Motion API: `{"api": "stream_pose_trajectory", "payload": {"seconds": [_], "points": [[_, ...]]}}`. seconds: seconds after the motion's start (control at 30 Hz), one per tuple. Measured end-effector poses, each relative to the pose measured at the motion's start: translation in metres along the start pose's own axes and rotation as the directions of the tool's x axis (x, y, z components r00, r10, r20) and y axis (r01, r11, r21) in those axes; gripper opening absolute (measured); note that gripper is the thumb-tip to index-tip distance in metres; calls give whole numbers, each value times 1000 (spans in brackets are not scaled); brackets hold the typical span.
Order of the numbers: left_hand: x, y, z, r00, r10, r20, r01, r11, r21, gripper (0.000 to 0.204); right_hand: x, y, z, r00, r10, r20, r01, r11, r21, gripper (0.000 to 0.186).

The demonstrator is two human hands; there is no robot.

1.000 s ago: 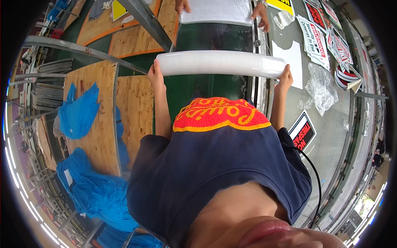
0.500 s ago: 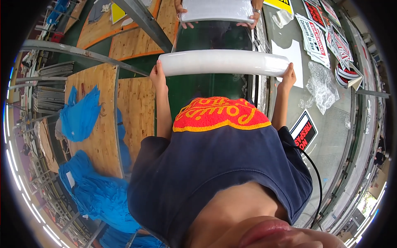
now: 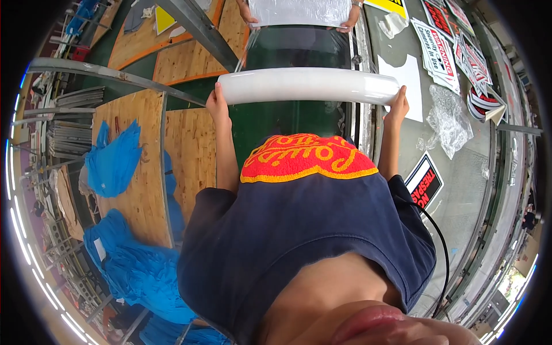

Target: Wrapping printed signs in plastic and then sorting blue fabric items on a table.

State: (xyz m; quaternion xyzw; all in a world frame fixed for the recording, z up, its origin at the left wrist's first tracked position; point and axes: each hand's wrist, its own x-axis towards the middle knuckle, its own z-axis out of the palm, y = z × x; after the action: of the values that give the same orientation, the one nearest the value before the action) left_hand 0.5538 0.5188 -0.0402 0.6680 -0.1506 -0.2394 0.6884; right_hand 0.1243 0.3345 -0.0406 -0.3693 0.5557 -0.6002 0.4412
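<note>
A wide roll of clear stretch film (image 3: 305, 86) lies crosswise in front of me, held at both ends. My left hand (image 3: 218, 103) is closed round its left end, thumb up. At the right end my right hand (image 3: 397, 103) grips it the same way. A sheet of clear film (image 3: 299, 46) runs from the roll toward a wrapped white stack (image 3: 300, 12) at the far side. Another person's hands, left in the picture (image 3: 247, 12) and right in the picture (image 3: 351, 17), hold that stack by its sides.
On the right, a grey table (image 3: 454, 201) bears printed signs (image 3: 434, 49), crumpled plastic wrap (image 3: 450, 121) and a white sheet (image 3: 407, 80). Blue cloth heaps (image 3: 135, 276) lie by a wooden board (image 3: 135, 201) on the left. A metal post (image 3: 198, 31) slants at the upper left.
The other person's hands and the white stack have shifted slightly farther from me, with more film showing between. My hands and the roll have barely moved.
</note>
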Motion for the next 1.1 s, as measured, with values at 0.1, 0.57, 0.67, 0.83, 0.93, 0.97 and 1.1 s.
{"api": "stream_pose_trajectory", "payload": {"seconds": [0.1,0.57,0.67,0.83,0.93,0.97,1.1], "points": [[6,0,-3,999,-28,30,26,998,62,50,0,0,2,1000,3,17,-3,999,-35,54],[-8,6,-4,1000,-3,4,3,1000,20,44,-4,-12,5,1000,-16,6,15,1000,19,54],[-14,-1,-7,1000,-31,-3,31,999,20,43,-2,-9,2,1000,6,-9,-6,1000,9,55],[-22,-14,-13,999,-43,-7,43,999,11,41,-6,-10,-4,999,27,-35,-27,1000,1,54],[-20,-15,-13,1000,3,14,-3,1000,3,39,-7,-10,-9,1000,-16,14,17,999,-46,56],[-17,-14,-11,999,27,22,-27,1000,1,39,-6,-9,-11,1000,-18,14,18,999,-45,56],[-9,-7,-14,997,67,23,-67,998,14,39,-12,-9,0,1000,5,22,-5,1000,-2,53]]}}
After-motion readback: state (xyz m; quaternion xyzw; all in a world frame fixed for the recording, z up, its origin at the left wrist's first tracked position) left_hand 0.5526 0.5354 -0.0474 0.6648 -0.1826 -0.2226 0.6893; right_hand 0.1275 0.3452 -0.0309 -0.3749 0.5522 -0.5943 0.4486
